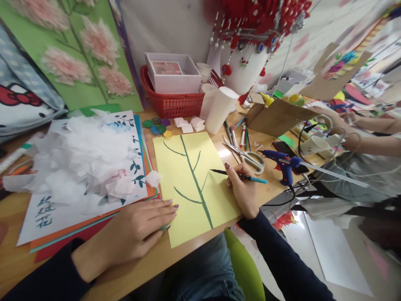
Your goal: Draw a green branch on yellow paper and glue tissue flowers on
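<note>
A sheet of yellow paper lies on the table in front of me, bearing a green drawn stem with several side branches. One branch on the right is a thinner line than the others. My right hand grips a dark marker pen with a teal end; its tip points left, close to that thin line. My left hand lies with fingers stretched over the paper's left edge. A small teal bit shows by its thumb, too hidden to name.
At left, white tissue pieces cover a paper stack. Behind stand a red basket and a white paper roll. Scissors and a blue glue gun with cables lie at right. Another person's arm reaches in.
</note>
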`<act>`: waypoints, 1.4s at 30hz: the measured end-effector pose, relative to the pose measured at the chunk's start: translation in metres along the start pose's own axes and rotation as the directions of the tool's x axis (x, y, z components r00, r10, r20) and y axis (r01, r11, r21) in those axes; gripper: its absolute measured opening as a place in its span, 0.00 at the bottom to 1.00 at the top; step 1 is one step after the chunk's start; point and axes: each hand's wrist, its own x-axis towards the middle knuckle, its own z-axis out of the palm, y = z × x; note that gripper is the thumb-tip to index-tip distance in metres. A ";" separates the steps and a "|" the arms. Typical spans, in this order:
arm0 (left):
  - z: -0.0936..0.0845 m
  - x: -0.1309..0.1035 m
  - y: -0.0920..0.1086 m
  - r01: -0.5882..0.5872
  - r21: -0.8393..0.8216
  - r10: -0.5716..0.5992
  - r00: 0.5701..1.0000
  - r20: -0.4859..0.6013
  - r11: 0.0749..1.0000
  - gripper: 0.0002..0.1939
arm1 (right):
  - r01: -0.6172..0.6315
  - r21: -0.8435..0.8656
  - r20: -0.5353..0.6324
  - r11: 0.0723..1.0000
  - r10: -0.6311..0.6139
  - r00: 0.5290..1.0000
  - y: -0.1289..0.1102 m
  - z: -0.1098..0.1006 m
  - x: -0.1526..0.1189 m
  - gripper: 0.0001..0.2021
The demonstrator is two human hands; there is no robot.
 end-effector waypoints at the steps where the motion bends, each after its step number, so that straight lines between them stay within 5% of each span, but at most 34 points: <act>1: 0.000 -0.001 0.000 -0.001 -0.001 0.001 1.000 0.004 1.000 0.18 | -0.002 0.002 0.002 1.000 0.002 1.000 0.000 0.000 0.000 0.24; 42: 0.000 -0.001 -0.002 0.003 -0.033 -0.003 1.000 -0.003 0.999 0.18 | -0.045 -0.052 0.095 0.998 0.050 0.994 -0.004 -0.004 -0.008 0.24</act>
